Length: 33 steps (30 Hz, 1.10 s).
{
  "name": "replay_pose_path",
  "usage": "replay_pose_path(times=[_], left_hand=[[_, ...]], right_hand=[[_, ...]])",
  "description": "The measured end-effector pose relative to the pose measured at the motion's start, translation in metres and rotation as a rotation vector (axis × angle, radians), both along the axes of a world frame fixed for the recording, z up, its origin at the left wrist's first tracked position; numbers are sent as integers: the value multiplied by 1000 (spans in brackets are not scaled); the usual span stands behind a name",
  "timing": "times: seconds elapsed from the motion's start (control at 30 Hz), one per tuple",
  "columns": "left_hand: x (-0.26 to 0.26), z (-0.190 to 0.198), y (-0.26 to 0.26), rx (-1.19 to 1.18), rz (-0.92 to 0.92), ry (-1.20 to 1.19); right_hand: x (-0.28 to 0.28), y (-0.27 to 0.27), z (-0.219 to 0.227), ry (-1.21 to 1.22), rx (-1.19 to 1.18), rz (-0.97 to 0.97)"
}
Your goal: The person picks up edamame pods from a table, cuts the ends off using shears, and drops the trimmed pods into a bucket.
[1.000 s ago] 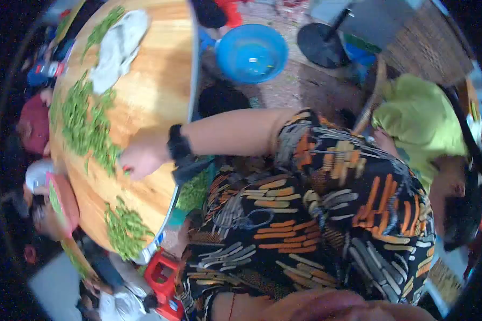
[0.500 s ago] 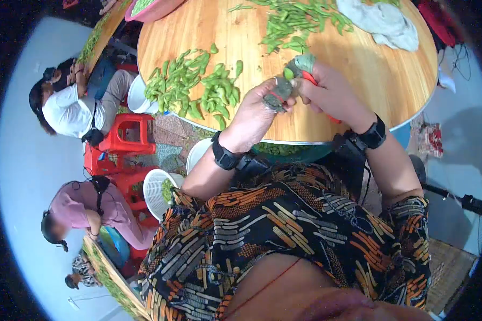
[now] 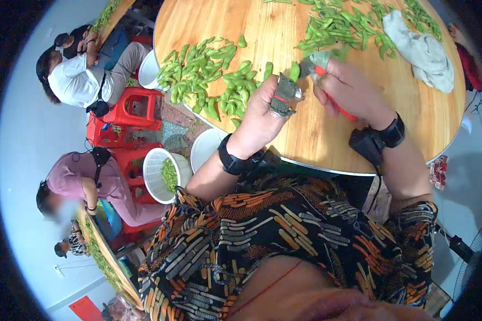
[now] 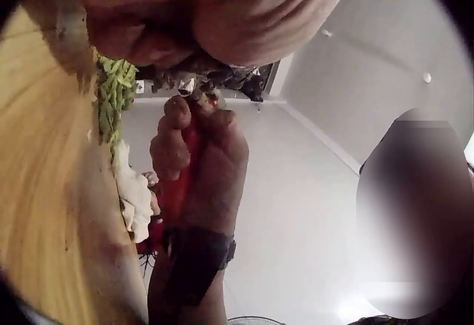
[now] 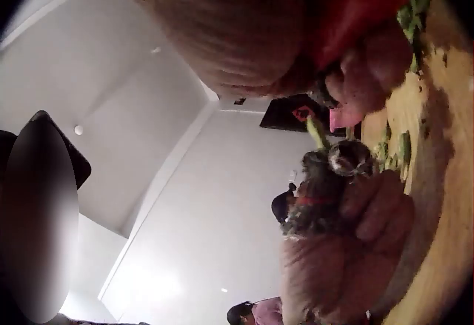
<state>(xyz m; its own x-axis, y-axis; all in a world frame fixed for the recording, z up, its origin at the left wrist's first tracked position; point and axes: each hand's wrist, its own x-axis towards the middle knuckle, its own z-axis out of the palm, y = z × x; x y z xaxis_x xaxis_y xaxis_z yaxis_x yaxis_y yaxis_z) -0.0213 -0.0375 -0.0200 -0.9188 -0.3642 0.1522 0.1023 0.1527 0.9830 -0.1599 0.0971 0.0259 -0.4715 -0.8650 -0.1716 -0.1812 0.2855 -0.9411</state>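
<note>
My left hand [image 3: 258, 122], its thumb and a finger wrapped in dark green cloth with a red band, pinches a green pod [image 3: 294, 71] above the round wooden table [image 3: 284, 32]. The pod stands up from the wrapped tips in the right wrist view. Just to the right, my right hand [image 3: 353, 91] is curled round a red-handled tool [image 3: 348, 114]; its working end is hidden. A small gap separates the hands. Loose pods [image 3: 198, 69] lie left of my left hand, and another pile [image 3: 334, 27] lies beyond my right hand.
A pale cloth [image 3: 420, 53] lies on the table's right side. Below the left edge stand a white basket [image 3: 154, 174] with pods, a white bucket [image 3: 206, 147] and red stools [image 3: 136, 109]. Several people sit at the left.
A second ago one hand reached over the pods in a tilted view. Since half a second ago, the hands have parted slightly and the head view has shifted.
</note>
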Motion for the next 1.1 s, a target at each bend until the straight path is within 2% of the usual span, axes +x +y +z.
replay_pose_path(times=[0.03, 0.07, 0.1, 0.17, 0.3, 0.37, 0.43, 0.5, 0.63, 0.7, 0.73, 0.8, 0.83, 0.93, 0.97, 1.0, 1.03, 1.07, 1.1], left_hand=[[1, 1, -4, 2, 0, -16], [11, 15, 28, -167, -5, -29], [13, 17, 37, -337, 5, -48], [13, 13, 36, -378, 0, -29], [16, 7, 25, -504, -10, -6], [17, 16, 28, -545, -19, -8], [19, 22, 32, -587, -31, -8], [20, 25, 31, -788, 7, -43], [23, 33, 30, -919, -17, -40], [24, 30, 27, -682, -96, -25], [26, 29, 28, -684, -101, -28], [30, 27, 29, -3, -120, -194], [30, 28, 31, -5, -118, -195], [26, 28, 38, 1108, -213, -95], [25, 28, 37, 1108, -216, -92], [23, 27, 35, 464, -147, -84], [20, 26, 31, -181, -69, -71], [20, 22, 24, -284, 17, -40], [21, 21, 15, -286, 16, -41]], right_hand=[[2, -2, 0, -98, -11, 25], [15, 35, 8, -179, -21, 29], [16, 44, 5, -186, -17, 24], [17, 45, 2, -274, -110, 123], [14, 38, 5, -266, -86, 139], [14, 38, 4, -238, -37, 217], [18, 40, 5, -252, -60, 195], [19, 39, 6, -265, -84, 169], [22, 37, 9, -297, -51, 193], [26, 36, 9, -311, -34, 176], [27, 36, 9, -373, -58, 163], [28, 36, 7, -437, -81, 152], [28, 36, 5, -464, -115, 141], [28, 35, 7, -525, -134, 72], [27, 35, 9, -557, -116, 15], [26, 34, 9, -553, -116, 16], [24, 32, 7, -443, -103, 41], [22, 31, 4, -333, -92, 64], [22, 30, 1, -335, -93, 63]])
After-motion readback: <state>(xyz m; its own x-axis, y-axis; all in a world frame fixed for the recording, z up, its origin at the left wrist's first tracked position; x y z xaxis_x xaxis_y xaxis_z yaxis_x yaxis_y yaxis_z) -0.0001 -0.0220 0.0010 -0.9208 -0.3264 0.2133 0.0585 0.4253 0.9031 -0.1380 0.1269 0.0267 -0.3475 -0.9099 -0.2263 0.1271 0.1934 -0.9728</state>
